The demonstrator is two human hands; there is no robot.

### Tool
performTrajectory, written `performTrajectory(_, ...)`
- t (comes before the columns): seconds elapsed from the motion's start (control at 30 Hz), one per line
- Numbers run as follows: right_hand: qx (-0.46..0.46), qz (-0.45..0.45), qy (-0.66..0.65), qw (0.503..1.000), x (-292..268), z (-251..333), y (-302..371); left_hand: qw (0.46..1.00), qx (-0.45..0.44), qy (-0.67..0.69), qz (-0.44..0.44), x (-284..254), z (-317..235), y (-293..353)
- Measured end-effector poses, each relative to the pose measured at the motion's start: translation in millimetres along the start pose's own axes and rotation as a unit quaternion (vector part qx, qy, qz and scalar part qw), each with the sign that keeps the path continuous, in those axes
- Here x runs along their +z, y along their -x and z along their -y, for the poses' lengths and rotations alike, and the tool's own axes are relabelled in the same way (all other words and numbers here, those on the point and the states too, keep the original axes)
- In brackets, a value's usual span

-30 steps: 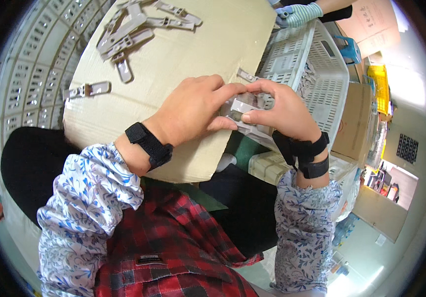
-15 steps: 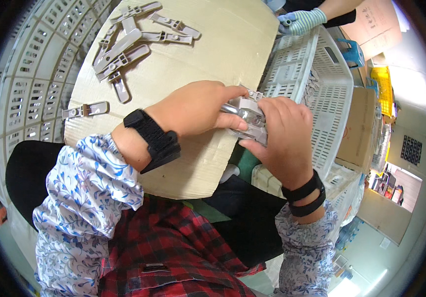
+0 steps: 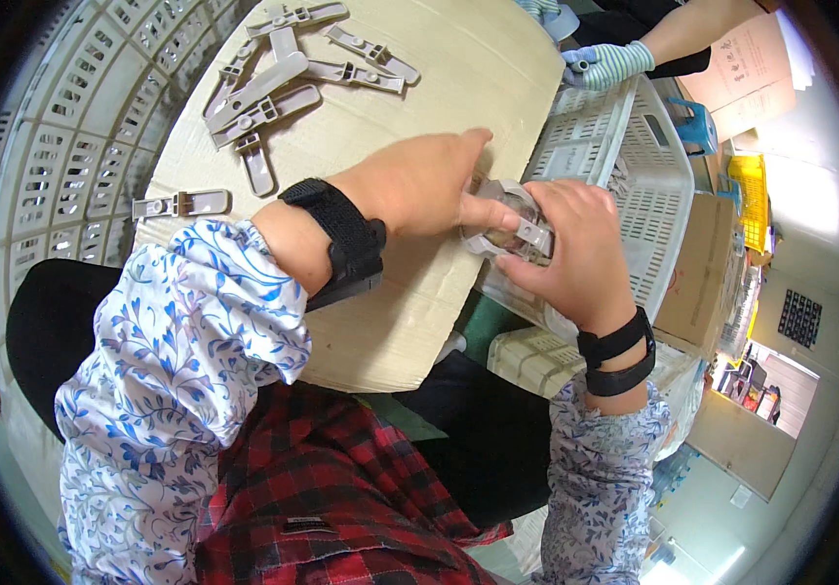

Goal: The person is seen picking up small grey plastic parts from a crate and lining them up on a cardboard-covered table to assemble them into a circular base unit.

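Observation:
A round part of clear and grey plastic point(image 3: 534, 234), with a clip on its side, is gripped in my right hand point(image 3: 580, 249) above the right edge of the cardboard-covered tabletop point(image 3: 380, 322). My right fingers curl over its far side, the thumb under its near side. My left hand point(image 3: 419, 185) reaches in from the left with its thumb against the part. Its forefinger stretches away, slightly blurred, and its other fingers are mostly hidden. Several grey plastic clips point(image 3: 268, 112) lie piled at the far left, and a single grey clip point(image 3: 182, 203) lies closer to me.
A tall white slatted crate point(image 3: 58, 146) stands along the left. To the right is a white basket point(image 3: 658, 214) with grey pieces inside, beside a cardboard box point(image 3: 697, 273). Across the table, another person's striped-gloved hand point(image 3: 609, 66) holds something small and dark. A blue stool point(image 3: 694, 127) stands beyond.
My left forefinger has lifted off the part and straightened, the thumb still touching. The part has turned in my right hand. The whole view has shifted slightly.

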State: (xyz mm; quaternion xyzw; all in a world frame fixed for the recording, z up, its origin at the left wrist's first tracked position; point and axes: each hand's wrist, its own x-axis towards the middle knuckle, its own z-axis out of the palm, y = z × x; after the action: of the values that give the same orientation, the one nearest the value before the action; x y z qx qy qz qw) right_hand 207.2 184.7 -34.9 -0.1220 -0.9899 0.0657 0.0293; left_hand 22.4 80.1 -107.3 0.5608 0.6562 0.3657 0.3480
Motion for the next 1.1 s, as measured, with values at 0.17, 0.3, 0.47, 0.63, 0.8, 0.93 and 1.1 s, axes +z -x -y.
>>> performTrajectory(0.17,0.004,0.018,-0.02,1.0,-0.1,-15.9,-4.0,0.991,0.039,-0.006,-0.124,-30.5,15.2,-7.4)
performTrajectory(0.3,0.023,0.061,-0.054,0.996,-1.0,-28.1,-10.7,0.982,0.087,0.005,-0.167,-41.8,7.7,-3.6)
performTrajectory(0.47,0.034,0.087,-0.105,0.99,-3.7,-36.4,-18.1,0.956,0.248,0.008,-0.154,-22.1,-7.3,0.7)
performTrajectory(0.63,0.046,0.139,-0.179,0.973,-5.9,-41.5,-31.0,0.944,0.286,-0.138,-0.088,11.5,-23.2,16.5)
performTrajectory(0.8,0.069,0.105,-0.248,0.961,5.0,-58.2,-30.5,0.916,0.264,-0.252,-0.168,35.2,-11.4,3.1)
performTrajectory(0.93,0.097,0.177,-0.3,0.932,4.4,-74.6,-34.6,0.915,0.259,-0.262,-0.163,30.3,-21.0,-16.2)
performTrajectory(1.1,0.075,0.023,-0.075,0.994,2.5,-46.0,-16.7,0.936,0.233,-0.246,-0.098,16.2,-14.7,-34.0)
